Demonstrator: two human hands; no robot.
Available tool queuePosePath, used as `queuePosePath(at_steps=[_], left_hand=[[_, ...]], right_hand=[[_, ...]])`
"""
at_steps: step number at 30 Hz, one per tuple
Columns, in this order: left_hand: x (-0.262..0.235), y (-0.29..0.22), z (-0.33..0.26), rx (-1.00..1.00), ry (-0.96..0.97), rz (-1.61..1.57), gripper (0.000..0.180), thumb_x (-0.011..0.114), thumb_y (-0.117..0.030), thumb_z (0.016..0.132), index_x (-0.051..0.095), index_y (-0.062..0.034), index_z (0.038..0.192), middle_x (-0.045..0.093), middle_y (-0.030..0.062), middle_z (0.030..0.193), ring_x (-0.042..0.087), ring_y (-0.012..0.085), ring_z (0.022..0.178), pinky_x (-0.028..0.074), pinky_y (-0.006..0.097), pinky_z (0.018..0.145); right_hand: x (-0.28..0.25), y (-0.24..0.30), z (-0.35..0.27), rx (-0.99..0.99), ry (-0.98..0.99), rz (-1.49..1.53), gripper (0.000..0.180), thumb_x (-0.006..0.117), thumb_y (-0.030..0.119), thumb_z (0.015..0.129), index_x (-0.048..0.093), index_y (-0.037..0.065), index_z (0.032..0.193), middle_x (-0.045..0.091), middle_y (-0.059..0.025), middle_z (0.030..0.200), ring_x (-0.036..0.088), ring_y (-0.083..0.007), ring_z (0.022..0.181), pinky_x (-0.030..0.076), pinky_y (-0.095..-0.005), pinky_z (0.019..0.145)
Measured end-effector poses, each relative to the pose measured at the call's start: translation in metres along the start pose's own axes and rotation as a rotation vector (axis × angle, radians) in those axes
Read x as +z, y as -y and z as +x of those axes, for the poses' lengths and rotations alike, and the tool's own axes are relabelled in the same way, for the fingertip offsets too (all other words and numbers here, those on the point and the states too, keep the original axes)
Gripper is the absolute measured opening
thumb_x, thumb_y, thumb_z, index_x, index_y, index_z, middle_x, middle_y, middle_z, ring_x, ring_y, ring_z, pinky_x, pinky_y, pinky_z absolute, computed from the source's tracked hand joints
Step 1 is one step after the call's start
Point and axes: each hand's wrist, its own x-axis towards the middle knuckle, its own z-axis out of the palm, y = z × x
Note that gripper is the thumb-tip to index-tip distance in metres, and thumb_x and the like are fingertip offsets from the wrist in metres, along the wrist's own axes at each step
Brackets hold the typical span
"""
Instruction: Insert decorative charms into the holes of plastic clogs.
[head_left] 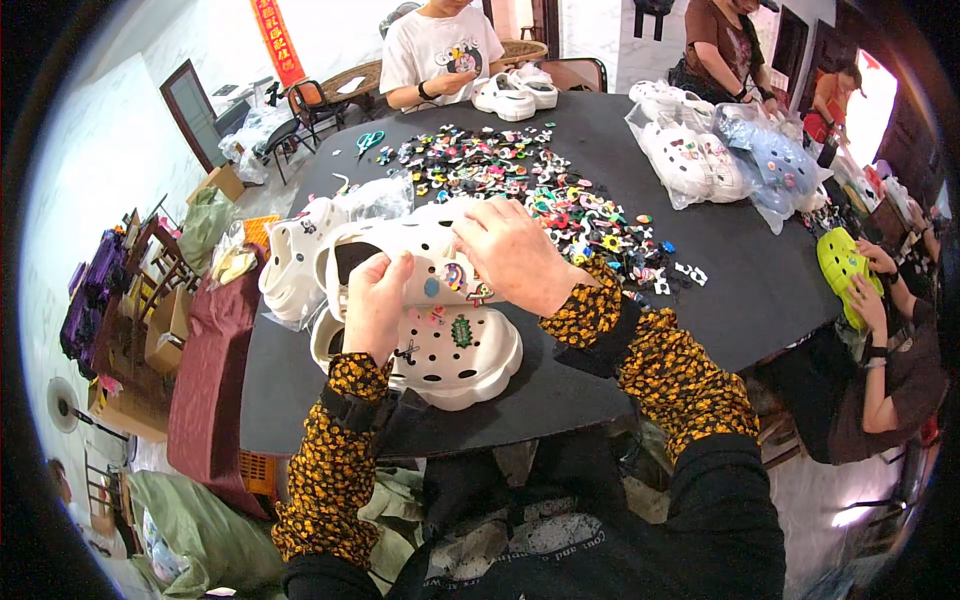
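Bags (700, 160) at the table's far side are stuffed with white clogs, while left hand (375, 305) and right hand (515, 255) both clamp a white clog (400, 245), fingers curled over it.

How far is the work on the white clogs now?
Done: the lower white clog already carries charms. In hand: the left hand and right hand hold the upper white clog, which has a few charms. Left: the charm pile and bagged clogs.

White walls (100, 150), dark table (740, 270), wicker chairs (350, 80), bright doorway (872, 110)
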Motion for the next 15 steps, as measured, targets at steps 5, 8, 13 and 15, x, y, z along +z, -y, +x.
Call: queuePosePath(at_steps=[5, 8, 13, 15], left_hand=[[0.002, 0.002, 0.002, -0.03, -0.007, -0.192, 0.019, 0.054, -0.015, 0.091, 0.064, 0.0013, 0.091, 0.062, -0.0002, 0.078, 0.052, 0.005, 0.066, 0.041, 0.022, 0.057], [0.002, 0.002, 0.0, -0.038, -0.045, -0.253, 0.018, 0.056, -0.015, 0.091, 0.065, 0.0012, 0.09, 0.061, -0.0009, 0.077, 0.05, 0.0046, 0.064, 0.039, 0.021, 0.057], [-0.001, 0.001, -0.001, -0.064, -0.031, -0.201, 0.017, 0.057, -0.015, 0.09, 0.063, -0.001, 0.083, 0.058, -0.004, 0.071, 0.047, 0.003, 0.063, 0.037, 0.02, 0.057], [0.003, 0.001, -0.002, -0.039, -0.044, -0.199, 0.017, 0.057, -0.015, 0.09, 0.063, -0.0005, 0.085, 0.059, -0.0026, 0.074, 0.049, 0.0037, 0.064, 0.038, 0.021, 0.058]], right_hand=[[0.011, 0.003, 0.008, 0.086, -0.079, -0.064, 0.021, 0.06, 0.024, 0.084, 0.06, 0.003, 0.082, 0.059, -0.0118, 0.084, 0.056, -0.0277, 0.085, 0.044, -0.0385, 0.078], [0.014, 0.003, 0.014, 0.088, -0.063, -0.092, 0.026, 0.059, 0.03, 0.084, 0.061, 0.005, 0.077, 0.059, -0.0104, 0.08, 0.057, -0.0276, 0.082, 0.043, -0.0381, 0.076], [0.016, -0.002, 0.019, 0.0, -0.076, -0.112, 0.026, 0.059, 0.029, 0.084, 0.062, 0.006, 0.073, 0.061, -0.0102, 0.076, 0.058, -0.0262, 0.078, 0.044, -0.0378, 0.072], [0.017, -0.003, 0.018, -0.017, -0.086, -0.105, 0.023, 0.059, 0.028, 0.084, 0.063, 0.009, 0.072, 0.06, -0.0082, 0.07, 0.059, -0.0251, 0.071, 0.043, -0.0382, 0.068]])
